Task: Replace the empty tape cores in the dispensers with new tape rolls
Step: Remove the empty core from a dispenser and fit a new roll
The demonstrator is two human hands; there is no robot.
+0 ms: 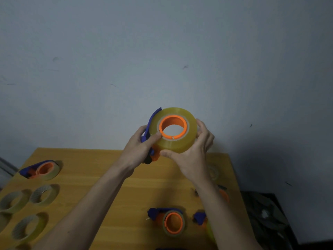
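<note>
Both forearms reach up from six o'clock toward the middle of the view. Raised above the table (108, 174), the left hand (139, 147) grips the blue dispenser (151, 123), its thumb pressed on the face of the tape roll (173, 129). The right hand (193, 154) cups that roll from four o'clock, fingers curled round its rim. This full yellowish roll sits on the dispenser's orange hub (173, 127), which fills its core.

At nine o'clock a second dispenser (40, 169) lies on the wood, holding only a thin ring of tape. Below it, at eight o'clock, three loose rings (44, 194) lie flat; whether they are thin rolls or bare cores cannot be told, and one is cut by the left edge. At five o'clock a third dispenser (168, 221) holds a thin ring too. Just beside it, more blue and orange parts (200, 218) are mostly hidden behind the right forearm.
</note>
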